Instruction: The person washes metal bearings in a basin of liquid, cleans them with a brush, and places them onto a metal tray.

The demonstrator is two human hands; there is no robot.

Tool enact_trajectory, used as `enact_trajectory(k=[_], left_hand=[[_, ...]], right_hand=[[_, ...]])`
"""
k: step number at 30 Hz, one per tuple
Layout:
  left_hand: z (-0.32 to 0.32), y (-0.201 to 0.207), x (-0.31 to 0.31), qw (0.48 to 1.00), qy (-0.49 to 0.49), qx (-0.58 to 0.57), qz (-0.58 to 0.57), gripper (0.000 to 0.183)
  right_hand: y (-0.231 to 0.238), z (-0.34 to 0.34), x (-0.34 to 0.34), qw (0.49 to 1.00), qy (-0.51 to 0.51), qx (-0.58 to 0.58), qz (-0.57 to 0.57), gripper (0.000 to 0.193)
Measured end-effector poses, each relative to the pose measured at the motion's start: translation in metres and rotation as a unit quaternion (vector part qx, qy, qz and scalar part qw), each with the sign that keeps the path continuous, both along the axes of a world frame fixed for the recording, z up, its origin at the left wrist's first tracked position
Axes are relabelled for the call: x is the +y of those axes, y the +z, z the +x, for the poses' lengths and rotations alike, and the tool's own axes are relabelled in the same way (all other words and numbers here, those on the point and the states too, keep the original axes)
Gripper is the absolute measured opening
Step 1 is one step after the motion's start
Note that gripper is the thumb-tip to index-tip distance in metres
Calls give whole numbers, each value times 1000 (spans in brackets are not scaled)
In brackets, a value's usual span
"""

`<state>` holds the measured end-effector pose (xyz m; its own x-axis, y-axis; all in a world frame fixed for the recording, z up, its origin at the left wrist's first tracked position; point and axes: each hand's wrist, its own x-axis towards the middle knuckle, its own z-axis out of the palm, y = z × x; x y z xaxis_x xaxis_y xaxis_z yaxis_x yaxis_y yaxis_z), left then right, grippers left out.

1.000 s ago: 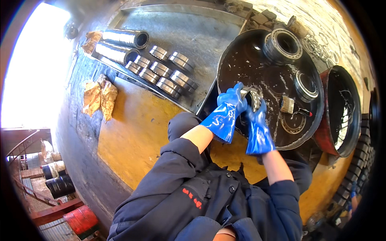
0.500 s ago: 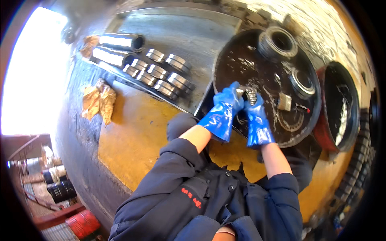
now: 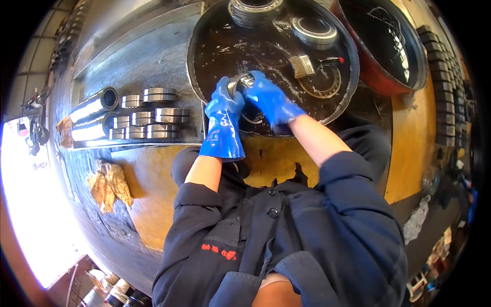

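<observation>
In blue rubber gloves, both my hands hold a shiny steel bearing ring (image 3: 238, 83) over the near part of a wide round black pan (image 3: 197, 77). My left hand (image 3: 225, 100) is closed round its left side. From the right, my right hand (image 3: 266, 97) grips it with fingers bent over its edge, hiding much of it. Dark liquid lies in the pan. A paintbrush (image 3: 303, 66) with pale bristles, a steel bearing (image 3: 314, 31) and a stack of larger bearings (image 3: 255, 11) are in there too, beyond my hands.
Left of the pan, a metal tray (image 3: 153, 56) bears several small steel bearings (image 3: 171, 115) and two long shiny cylinders (image 3: 97, 105). Crumpled brown paper (image 3: 110, 187) lies nearer me. A red drum (image 3: 381, 77) stands right of the pan, with stacked dark rings (image 3: 442, 97) beyond it.
The whole view has turned, so the pan and tray sit further left and higher. My right hand has swung over, its forearm now slanting in from the right; the bearing ring stays between both hands.
</observation>
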<state>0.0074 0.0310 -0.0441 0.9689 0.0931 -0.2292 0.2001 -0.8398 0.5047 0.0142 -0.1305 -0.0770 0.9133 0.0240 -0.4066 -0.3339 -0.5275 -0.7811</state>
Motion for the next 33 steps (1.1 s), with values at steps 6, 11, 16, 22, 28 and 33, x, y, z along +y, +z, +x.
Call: enact_trajectory(k=[6,11,16,22,28,33], left_hand=[[-2,-3,6,1000,11,-6,9,63],[7,-23,3,1000,-5,-15,0,61],[2,-9,0,1000,3,-2,13,63],[-1,-7,4,1000,-1,-13,-6,64],[7,-16,-3,1000,-23,-10,6,66],[1,-7,3,1000,-1,0,21,62]], right_hand=[[30,-40,8,987,-3,73,-145,100],[6,52,-19,983,178,14,29,54],[4,-7,-1,999,-24,-4,31,66],[24,-41,4,993,-35,43,-101,94],[20,53,-5,990,114,59,-55,48],[0,-22,9,997,-68,-1,-21,83]])
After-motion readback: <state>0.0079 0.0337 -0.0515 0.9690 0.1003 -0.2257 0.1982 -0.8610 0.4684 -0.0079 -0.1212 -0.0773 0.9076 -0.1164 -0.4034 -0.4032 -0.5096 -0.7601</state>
